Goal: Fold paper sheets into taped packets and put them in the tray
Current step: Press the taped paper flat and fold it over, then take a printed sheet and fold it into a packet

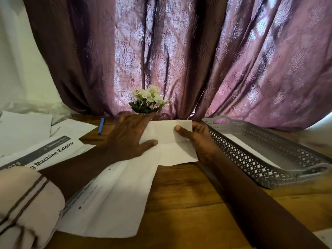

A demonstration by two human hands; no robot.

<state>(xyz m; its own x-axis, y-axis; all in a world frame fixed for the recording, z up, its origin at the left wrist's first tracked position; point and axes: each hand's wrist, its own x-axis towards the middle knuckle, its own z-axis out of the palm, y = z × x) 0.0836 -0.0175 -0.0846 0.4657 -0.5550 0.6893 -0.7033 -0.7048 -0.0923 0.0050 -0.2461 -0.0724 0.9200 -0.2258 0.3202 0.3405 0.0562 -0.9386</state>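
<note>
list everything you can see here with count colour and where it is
folded sheet: 1, white, table centre, under both hands
flat sheet: 1, white, beneath left forearm
printed sheets: several, white with black text, left side
pen: 1, blue, behind printed sheets
tray: 1, grey lattice, right side
paper in tray: 1, white
flowers: 1 bunch, white, by curtain
curtain: 1, purple, behind table
table: 1, brown wood
left hand: 1, pressing flat on folded sheet
right hand: 1, pinching its right edge

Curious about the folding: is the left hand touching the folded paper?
Touching. Head view: the left hand lies flat on the folded paper.
</note>
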